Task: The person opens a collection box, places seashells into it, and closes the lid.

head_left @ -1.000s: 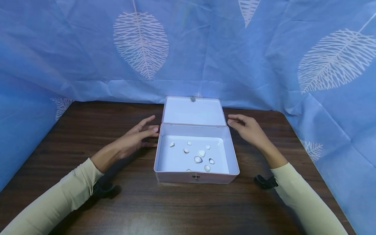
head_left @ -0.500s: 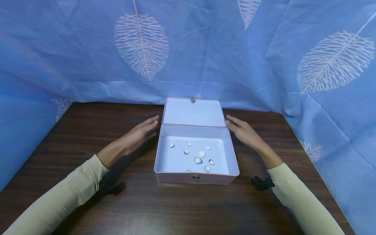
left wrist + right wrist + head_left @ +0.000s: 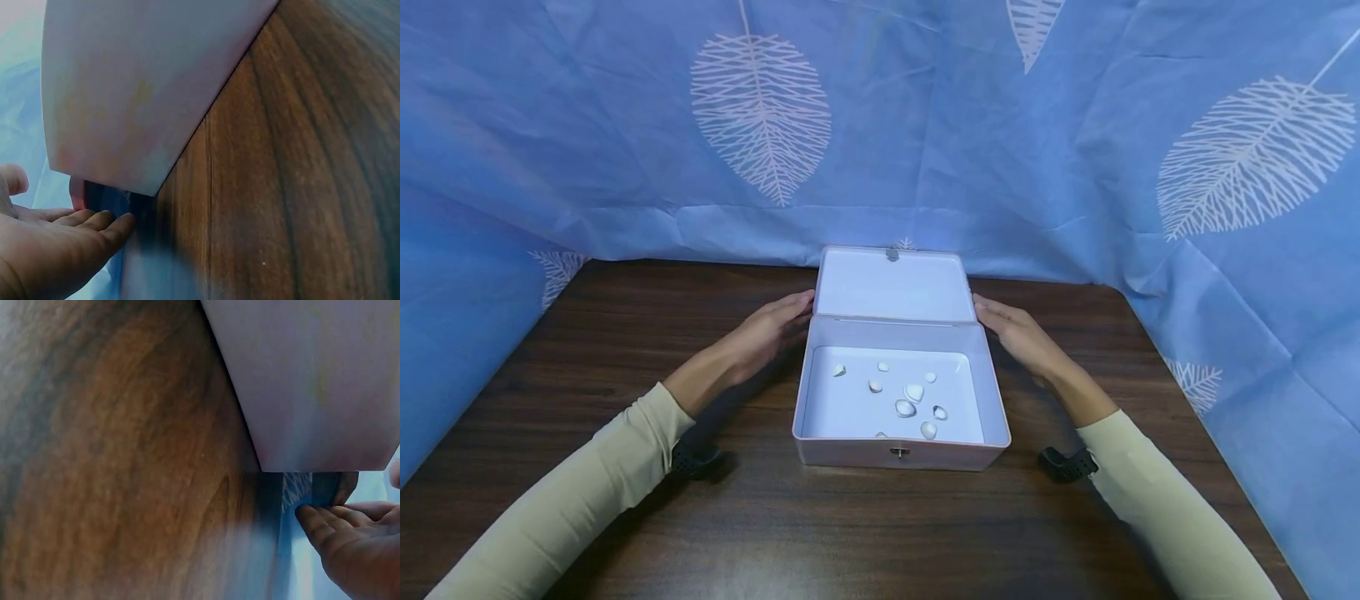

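In the head view a white hinged box (image 3: 850, 454) sits on the table with its lid (image 3: 892, 287) tipped back. Several small white seashells (image 3: 906, 408) lie scattered over its floor. My left hand (image 3: 760, 337) reaches to the lid's left edge near the hinge, fingers extended. On the other side my right hand (image 3: 1018, 333) has its fingertips right at the lid's right edge. Both wrist views show the hands, left (image 3: 62, 250) and right (image 3: 362, 544), palm up with straight fingers at the rear of the box.
The dark wooden table (image 3: 865, 533) stretches around the box. Close behind the lid hangs a blue curtain (image 3: 925, 150) with white leaf prints, which also runs along both sides. A metal clasp (image 3: 899, 452) sticks out from the box's front wall.
My left hand has moved right and its spread fingers have come together at the lid's edge. My right hand has shifted slightly left, its fingers straightening. Box and shells stay put.
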`<state>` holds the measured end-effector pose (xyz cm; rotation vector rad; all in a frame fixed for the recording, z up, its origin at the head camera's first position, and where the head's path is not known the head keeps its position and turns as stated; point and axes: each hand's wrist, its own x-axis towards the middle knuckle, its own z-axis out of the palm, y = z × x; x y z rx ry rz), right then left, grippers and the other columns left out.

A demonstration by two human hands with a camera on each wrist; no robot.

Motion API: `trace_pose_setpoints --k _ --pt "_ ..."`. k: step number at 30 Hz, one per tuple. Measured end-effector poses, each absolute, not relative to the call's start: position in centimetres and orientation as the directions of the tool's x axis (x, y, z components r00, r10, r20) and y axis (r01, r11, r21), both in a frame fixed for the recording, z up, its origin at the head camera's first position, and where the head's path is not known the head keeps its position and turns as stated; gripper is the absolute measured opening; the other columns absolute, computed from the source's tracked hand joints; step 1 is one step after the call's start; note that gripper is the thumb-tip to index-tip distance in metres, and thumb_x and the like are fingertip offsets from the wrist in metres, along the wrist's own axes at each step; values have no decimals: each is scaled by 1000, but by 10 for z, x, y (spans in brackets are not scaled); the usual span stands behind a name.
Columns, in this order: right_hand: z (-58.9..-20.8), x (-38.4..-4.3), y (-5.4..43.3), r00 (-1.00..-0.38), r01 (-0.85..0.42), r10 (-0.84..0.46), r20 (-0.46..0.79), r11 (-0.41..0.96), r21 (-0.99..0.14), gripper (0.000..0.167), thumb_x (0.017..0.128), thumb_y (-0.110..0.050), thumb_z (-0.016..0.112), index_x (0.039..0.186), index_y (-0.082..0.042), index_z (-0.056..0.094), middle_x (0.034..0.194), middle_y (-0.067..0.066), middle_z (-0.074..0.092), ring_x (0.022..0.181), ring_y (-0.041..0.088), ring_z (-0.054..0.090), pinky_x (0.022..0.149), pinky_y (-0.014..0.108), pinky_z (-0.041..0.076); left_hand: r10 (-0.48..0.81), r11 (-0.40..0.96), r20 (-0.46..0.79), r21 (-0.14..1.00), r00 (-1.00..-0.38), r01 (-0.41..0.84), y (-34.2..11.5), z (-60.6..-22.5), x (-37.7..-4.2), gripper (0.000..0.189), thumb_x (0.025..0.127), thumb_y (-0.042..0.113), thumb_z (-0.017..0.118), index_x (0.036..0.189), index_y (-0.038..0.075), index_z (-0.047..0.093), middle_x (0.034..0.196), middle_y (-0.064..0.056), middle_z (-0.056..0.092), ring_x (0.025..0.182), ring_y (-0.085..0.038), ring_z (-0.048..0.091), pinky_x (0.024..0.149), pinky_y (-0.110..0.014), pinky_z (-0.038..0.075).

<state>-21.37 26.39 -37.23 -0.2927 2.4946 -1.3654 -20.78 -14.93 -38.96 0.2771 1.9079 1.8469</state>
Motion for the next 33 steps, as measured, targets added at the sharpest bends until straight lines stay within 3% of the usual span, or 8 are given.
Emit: trace_pose_setpoints --k 9,15,25,33 --pt "-371 -212 268 -940 -25 -317 -124 427 -904 71 123 -44 40 179 -3 24 188 17 25 176 39 20 141 66 22 492 11 -161 984 -855 -179 -148 -383 -208 72 124 42 27 182 5 6 192 -12 9 180 -32 6 145 -61 10" --pt "-369 -213 265 -946 1 -297 -129 395 -919 81 121 -47 45 180 -1 15 189 17 18 176 38 21 140 64 25 488 3 -159 983 -858 -181 -149 -381 -207 73 123 43 27 182 6 6 192 -12 8 180 -32 4 145 -60 9" --pt "-363 -215 262 -944 36 -302 -129 296 -955 84 120 -44 50 180 1 11 187 19 25 172 35 33 138 57 32 459 -34 -128 986 -879 -161 -150 -379 -208 71 123 39 29 181 4 8 191 -14 14 179 -32 11 145 -60 13" --pt "-359 -217 262 -947 17 -303 -108 288 -957 81 121 -43 47 180 1 13 185 21 30 168 39 39 126 31 50 462 -58 -92 989 -882 -134 -151 -377 -211 71 124 37 25 181 4 -2 191 -15 10 178 -34 11 145 -59 13"
